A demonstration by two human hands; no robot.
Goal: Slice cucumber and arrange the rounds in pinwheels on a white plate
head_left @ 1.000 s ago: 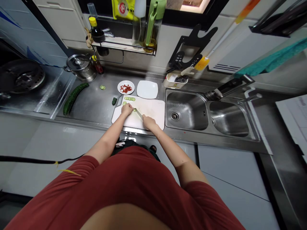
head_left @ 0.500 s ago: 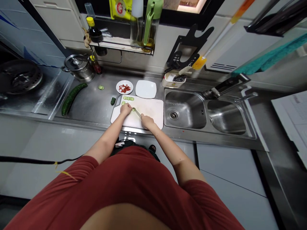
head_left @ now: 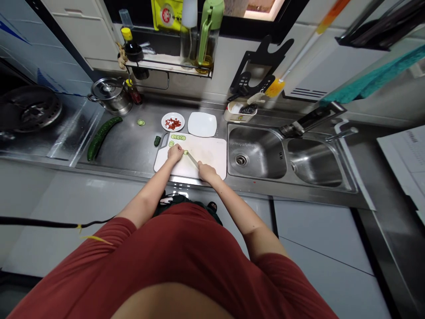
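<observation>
Over white cutting board (head_left: 214, 153), right hand (head_left: 207, 172) wraps tight around knife (head_left: 193, 159). Small cucumber slice (head_left: 186, 152) by knife tip, over board. Left hand (head_left: 175, 153) curled just beside slice; cannot tell if fingers pinch anything. Row of cucumber slices (head_left: 178, 138) near board's far edge. Long green cucumber (head_left: 100, 139) on metal counter (head_left: 128, 146), well off to left. Round plate (head_left: 165, 121) with red bits (head_left: 173, 123) behind board, next to empty square plate (head_left: 202, 124).

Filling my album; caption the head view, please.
Right hand holding a knife over a white cutting board, left hand near the tip, cucumber slices beyond.
</observation>
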